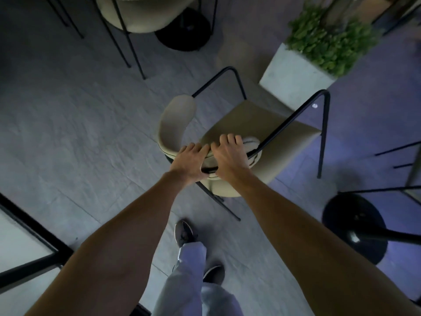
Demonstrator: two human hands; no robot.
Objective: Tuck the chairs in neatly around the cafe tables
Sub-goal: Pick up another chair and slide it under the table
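Note:
A beige chair with a curved padded backrest and thin black metal legs stands in the middle of the floor, tilted and turned toward the upper right. My left hand grips the top of the backrest, fingers over the front. Close beside it my right hand grips the same backrest, its fingers curled over the upper edge. A round black table base with its post stands at the right, the tabletop out of view.
A pale square planter with a green bush stands just beyond the chair. Another beige chair and a black table base are at the top. A black-framed glass panel is at lower left. My feet stand behind the chair.

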